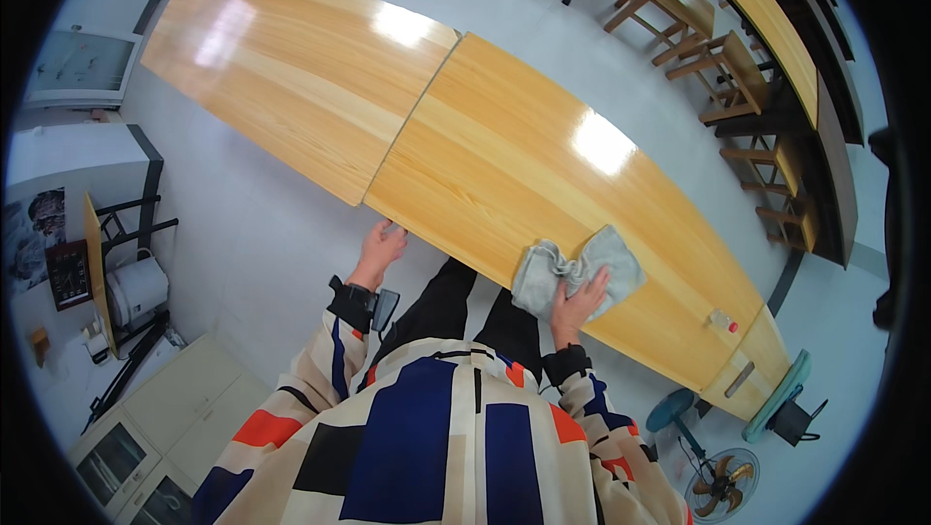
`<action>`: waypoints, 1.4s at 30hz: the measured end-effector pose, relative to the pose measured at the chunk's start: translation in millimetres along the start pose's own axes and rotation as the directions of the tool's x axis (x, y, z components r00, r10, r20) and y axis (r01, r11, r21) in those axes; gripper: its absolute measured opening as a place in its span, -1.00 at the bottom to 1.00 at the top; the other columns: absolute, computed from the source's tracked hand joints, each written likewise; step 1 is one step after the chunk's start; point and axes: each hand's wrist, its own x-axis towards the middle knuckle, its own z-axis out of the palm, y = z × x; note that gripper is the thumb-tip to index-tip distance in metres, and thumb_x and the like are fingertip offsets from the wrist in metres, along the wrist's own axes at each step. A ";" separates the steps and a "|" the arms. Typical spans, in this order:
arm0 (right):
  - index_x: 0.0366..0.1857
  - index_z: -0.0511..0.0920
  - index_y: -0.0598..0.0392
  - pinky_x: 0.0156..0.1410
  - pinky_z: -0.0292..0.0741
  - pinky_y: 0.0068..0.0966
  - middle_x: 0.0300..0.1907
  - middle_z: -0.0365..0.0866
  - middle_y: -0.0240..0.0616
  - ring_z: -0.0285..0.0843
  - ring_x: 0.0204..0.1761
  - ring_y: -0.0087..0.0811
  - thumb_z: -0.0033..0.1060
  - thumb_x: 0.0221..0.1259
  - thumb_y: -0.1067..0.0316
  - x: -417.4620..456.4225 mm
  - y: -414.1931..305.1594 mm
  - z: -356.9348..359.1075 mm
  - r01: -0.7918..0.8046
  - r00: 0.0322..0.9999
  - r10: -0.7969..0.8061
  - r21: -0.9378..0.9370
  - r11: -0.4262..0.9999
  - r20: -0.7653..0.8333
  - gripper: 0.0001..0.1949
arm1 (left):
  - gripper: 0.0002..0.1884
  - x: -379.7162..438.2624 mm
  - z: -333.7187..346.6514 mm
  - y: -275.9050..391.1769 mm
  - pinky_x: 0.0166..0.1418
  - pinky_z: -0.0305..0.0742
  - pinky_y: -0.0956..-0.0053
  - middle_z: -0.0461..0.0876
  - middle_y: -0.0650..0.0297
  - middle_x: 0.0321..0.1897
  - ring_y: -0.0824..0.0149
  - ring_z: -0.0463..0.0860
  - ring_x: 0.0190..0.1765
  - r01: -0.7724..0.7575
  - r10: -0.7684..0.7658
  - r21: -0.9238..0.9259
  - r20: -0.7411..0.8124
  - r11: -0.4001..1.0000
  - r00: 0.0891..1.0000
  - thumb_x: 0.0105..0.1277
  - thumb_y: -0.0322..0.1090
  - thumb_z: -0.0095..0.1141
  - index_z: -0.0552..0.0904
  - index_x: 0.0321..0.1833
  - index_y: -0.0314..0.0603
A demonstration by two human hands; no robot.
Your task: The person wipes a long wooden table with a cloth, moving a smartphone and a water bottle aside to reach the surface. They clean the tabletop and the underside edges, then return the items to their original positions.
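My right hand [580, 305] rests on a grey cloth [620, 263], which lies bunched on the wooden table [494, 154] and reaches over its near edge. Whether the fingers grip the cloth or only press it flat cannot be told. My left hand [382, 249] is at the table's near edge, close to the seam between two tabletops, with its fingertips partly hidden at the edge. Both wrists wear black bands. A small clear bottle with a red cap [723, 321] lies on the table towards the right end.
The second tabletop [291, 81] adjoins at the left. Wooden stools [673, 1] stand beyond, by another long table. A pedestal fan [720, 485] and a chair with a green back [782, 394] are at the lower right. Cabinets [182, 409] stand at the lower left.
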 end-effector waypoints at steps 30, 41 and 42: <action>0.42 0.54 -0.21 0.46 0.41 -0.16 0.52 0.35 -0.09 0.38 0.41 0.03 0.07 0.13 0.74 -50.9 37.2 -60.9 0.607 0.793 -0.574 -0.176 0.775 0.204 -0.28 | -0.56 -170.8 -65.5 -267.6 0.23 0.51 0.45 0.65 0.21 0.22 0.33 0.64 0.21 0.033 -0.105 -0.472 -0.127 0.881 0.986 0.56 -0.16 0.16 0.51 0.38 -0.19; 0.36 0.57 0.03 0.44 0.41 -0.16 0.44 0.49 -0.10 0.42 0.33 0.03 0.07 -0.03 0.82 -48.6 -23.1 -1.4 0.627 0.777 -0.627 -0.178 0.758 0.065 -0.27 | -0.61 -163.4 -111.7 -317.0 0.10 0.53 0.51 0.71 0.26 0.12 0.43 0.68 0.08 0.075 -0.162 -0.471 -0.148 0.879 0.976 0.54 -0.20 0.15 0.57 0.33 -0.19; 0.36 0.58 0.04 0.44 0.41 -0.16 0.43 0.50 -0.11 0.43 0.33 0.02 0.06 0.00 0.81 -47.7 -29.5 -0.9 0.627 0.777 -0.625 -0.173 0.759 0.077 -0.29 | -0.61 -161.5 -113.4 -312.0 0.10 0.53 0.51 0.72 0.26 0.12 0.43 0.68 0.07 0.081 -0.154 -0.449 -0.128 0.890 0.980 0.54 -0.20 0.15 0.57 0.33 -0.19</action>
